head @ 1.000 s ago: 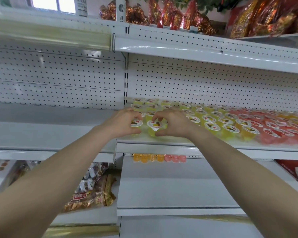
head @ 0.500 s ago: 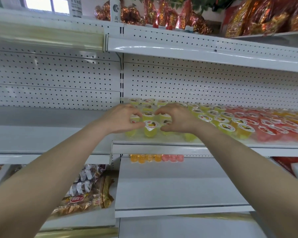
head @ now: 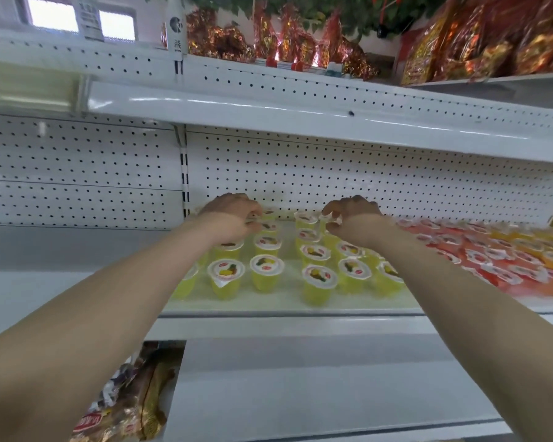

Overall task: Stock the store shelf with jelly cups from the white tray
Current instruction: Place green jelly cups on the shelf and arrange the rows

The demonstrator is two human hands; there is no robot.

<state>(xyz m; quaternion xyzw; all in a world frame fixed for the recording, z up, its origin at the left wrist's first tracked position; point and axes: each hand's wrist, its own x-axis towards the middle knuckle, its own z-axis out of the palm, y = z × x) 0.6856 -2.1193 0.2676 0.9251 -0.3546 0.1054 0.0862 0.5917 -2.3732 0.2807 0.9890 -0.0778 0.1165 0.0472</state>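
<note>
Both arms stretched to back of shelf (head: 284,320). Left hand (head: 229,218) pinches rear cup (head: 268,225); right hand (head: 353,218) pinches second rear cup (head: 332,219), both near pegboard wall (head: 332,173). Yellow jelly cups (head: 265,272) upright in rows in front; red jelly cups (head: 492,260) to right. Snack bags (head: 131,406) lower left.

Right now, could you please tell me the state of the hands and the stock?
Yellow jelly cups, upright, sealed, in rows.
Red jelly cups, upright, sealed.
Left hand, pinching one of the yellow jelly cups at the back.
Right hand, pinching another at the back.
</note>
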